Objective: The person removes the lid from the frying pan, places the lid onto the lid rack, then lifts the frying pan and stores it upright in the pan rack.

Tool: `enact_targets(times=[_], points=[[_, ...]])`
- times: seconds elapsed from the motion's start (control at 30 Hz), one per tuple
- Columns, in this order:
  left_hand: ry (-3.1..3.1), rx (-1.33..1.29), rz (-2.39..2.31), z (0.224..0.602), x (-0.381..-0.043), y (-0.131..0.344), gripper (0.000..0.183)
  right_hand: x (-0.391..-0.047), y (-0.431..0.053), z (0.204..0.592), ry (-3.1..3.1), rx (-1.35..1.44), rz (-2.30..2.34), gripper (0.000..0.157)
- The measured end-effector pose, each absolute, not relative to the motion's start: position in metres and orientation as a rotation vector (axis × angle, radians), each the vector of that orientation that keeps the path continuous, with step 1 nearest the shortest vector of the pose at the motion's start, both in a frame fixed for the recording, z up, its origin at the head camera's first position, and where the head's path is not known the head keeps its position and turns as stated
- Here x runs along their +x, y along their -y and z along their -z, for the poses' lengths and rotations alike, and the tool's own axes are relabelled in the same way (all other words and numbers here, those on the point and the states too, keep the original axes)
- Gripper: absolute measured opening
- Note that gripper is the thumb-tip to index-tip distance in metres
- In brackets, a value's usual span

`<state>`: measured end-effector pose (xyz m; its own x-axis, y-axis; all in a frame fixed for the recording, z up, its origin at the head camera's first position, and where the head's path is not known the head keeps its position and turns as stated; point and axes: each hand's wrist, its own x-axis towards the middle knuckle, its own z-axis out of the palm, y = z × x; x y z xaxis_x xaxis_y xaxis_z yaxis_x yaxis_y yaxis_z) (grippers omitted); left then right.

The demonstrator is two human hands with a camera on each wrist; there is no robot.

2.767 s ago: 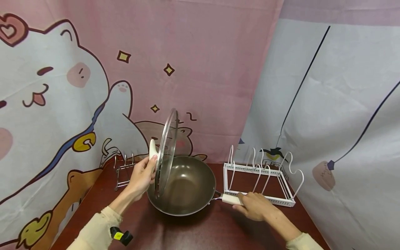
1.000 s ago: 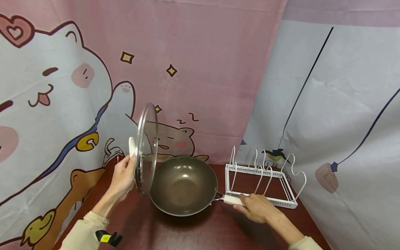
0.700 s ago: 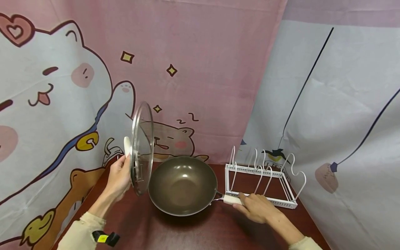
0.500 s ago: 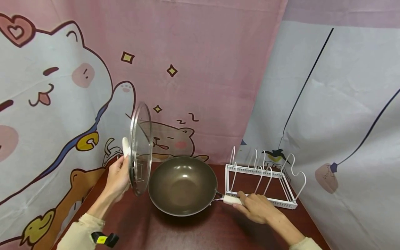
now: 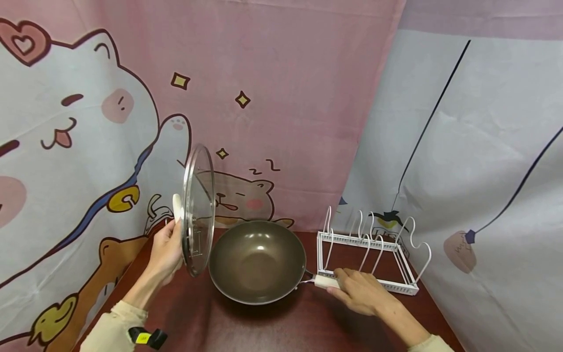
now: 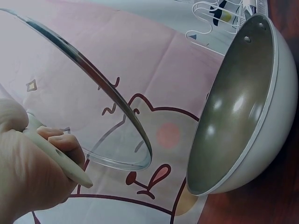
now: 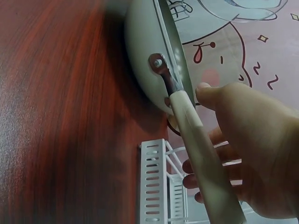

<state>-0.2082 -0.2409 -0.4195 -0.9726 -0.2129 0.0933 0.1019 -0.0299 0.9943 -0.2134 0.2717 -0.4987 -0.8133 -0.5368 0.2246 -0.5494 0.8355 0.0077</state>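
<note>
Moved leftward from over to beside the wok (image 5: 257, 264), the glass lid (image 5: 199, 210) is held nearly upright, its knob (image 5: 177, 205) clasped by the left hand (image 5: 167, 249) above a yellow label (image 5: 142, 338) too small to read. The wok handle (image 5: 326, 282) is gripped palm-down by the right hand (image 5: 358, 292); beyond, "z z" (image 5: 272, 165) is printed on the curtain (image 5: 303, 122).

The lid (image 5: 201, 208) at left is glossy metal-rimmed glass, the wok (image 5: 257, 266) smooth, the table (image 5: 259, 332) glossy wood-grain, the far backdrop (image 5: 290, 112) matt cloth.
</note>
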Motion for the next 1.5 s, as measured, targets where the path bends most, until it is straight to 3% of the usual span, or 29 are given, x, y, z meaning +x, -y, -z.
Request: enact_targets(times=[1.3, 1.5], points=[[1.958, 0.096, 2.102, 0.420, -0.201, 0.257, 0.049, -0.222, -0.184, 0.485, 2.600, 1.100, -0.487, 0.064], [1.932, 0.101, 2.106, 0.421, -0.199, 0.261, 0.039, -0.227, -0.161, 0.483, 2.601, 1.146, -0.494, 0.065]])
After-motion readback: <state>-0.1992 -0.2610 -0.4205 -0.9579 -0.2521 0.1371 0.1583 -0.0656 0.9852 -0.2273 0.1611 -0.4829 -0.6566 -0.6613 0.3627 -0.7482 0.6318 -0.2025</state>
